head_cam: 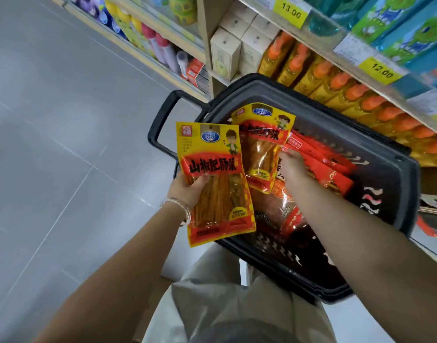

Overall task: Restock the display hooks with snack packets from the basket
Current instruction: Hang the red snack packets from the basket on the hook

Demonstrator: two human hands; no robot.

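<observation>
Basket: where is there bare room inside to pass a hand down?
Bare mesh shows along the near side of the basket, between the red packets and the near rim, and at its right end. Crowded: the middle and far side, where the right hand pinches a yellow packet over the pile.

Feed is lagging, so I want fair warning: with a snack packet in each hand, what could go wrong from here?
1. The right hand seems to pinch the second yellow packet only at its side edge; it could slip back into the black basket.
2. Lifting it may drag the loose red packets beside it over the rim.
3. The left hand has its thumb pressed across the first yellow packet; squeezing harder might crush the strips.
</observation>
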